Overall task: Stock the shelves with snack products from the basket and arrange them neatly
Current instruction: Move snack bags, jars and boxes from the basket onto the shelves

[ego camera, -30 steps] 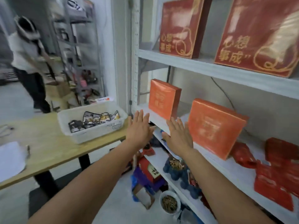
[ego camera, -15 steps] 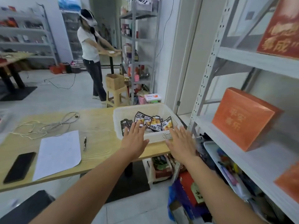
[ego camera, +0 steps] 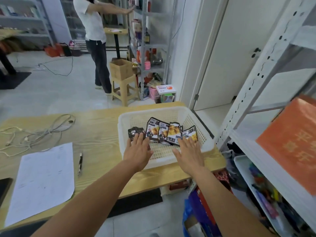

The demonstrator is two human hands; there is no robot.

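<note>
Two hands stretch over a white basket, both flat with fingers straight and spread, gripping nothing. The left hand (ego camera: 137,151) has its fingertips at the dark packet on the left end of the row; the right hand (ego camera: 189,156) has its fingertips at the rightmost packet. Whether either touches cannot be told.

The snack packets (ego camera: 164,134) stand loosely on edge, overlapping, against the far wall of the basket (ego camera: 202,123). A grab at the two ends may topple those in the middle, or crumple the glossy film.

The basket sits at the right end of the tabletop (ego camera: 99,130), close to the edge. A sideways pull could push it off.

The shelf (ego camera: 242,132) stands just to the right, with an orange box (ego camera: 294,142) already leaning there, so space is tight for neat rows.
</note>
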